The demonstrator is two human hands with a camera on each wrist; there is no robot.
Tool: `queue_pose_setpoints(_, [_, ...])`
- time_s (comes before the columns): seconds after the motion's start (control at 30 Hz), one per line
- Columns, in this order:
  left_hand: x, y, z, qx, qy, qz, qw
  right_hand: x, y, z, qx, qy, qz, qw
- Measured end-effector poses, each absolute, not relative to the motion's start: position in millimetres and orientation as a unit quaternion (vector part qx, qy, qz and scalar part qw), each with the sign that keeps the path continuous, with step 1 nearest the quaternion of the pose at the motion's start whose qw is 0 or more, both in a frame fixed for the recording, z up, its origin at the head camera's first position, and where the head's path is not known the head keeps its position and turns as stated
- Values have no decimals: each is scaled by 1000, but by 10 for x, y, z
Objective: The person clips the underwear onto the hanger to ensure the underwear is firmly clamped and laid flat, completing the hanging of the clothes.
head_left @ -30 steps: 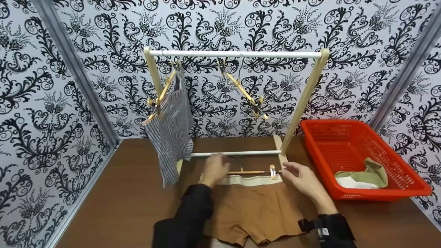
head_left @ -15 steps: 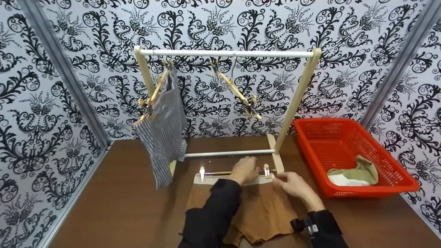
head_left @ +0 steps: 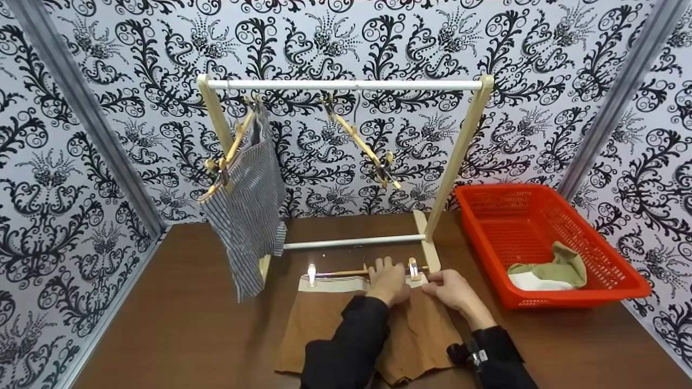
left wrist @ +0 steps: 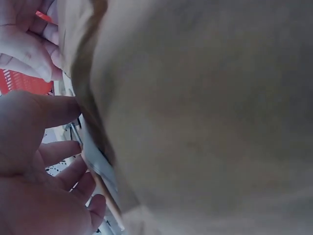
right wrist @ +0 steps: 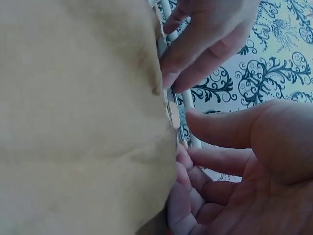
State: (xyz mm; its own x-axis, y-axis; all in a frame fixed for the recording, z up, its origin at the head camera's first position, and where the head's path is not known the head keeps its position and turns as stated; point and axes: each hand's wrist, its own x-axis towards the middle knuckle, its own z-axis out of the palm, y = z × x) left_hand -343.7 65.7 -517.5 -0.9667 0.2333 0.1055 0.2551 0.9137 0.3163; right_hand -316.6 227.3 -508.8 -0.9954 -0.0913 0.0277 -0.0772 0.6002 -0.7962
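Brown shorts (head_left: 319, 319) with a pale waistband lie on the table, their top edge held along a wooden clip hanger (head_left: 346, 273). Two clips show on it, the right clip (head_left: 413, 269) close to both hands. My left hand (head_left: 388, 283) grips the waistband just left of that clip, thumb and fingers on either side of the edge in the left wrist view. At the right corner of the waistband, my right hand (head_left: 451, 289) holds the cloth with its fingertips. In the right wrist view its thumb stands apart from the cloth, with the curled fingers at the shorts' edge.
A wooden rack (head_left: 459, 162) with a white top rail stands behind the shorts. Striped trousers (head_left: 246, 189) hang on its left, and a bare clip hanger (head_left: 359, 140) hangs mid-rail. The red basket (head_left: 508, 254) at right contains green and white cloth (head_left: 557, 270).
My left hand has moved right from the left end of the hanger to beside the right clip. My right hand has shifted from the hanger's end onto the waistband corner.
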Motion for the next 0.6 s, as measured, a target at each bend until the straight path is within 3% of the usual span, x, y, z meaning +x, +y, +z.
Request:
queue_pose_setpoints(0.33, [-3348, 689, -5205, -124, -974, -165, 90, -3228, 2248, -5079, -41, 851, -523, 21])
queue_pose_setpoints(0.6, [-3313, 656, -5289, -136, -966, -179, 126, -3223, 2253, -5091, -87, 812, -571, 82])
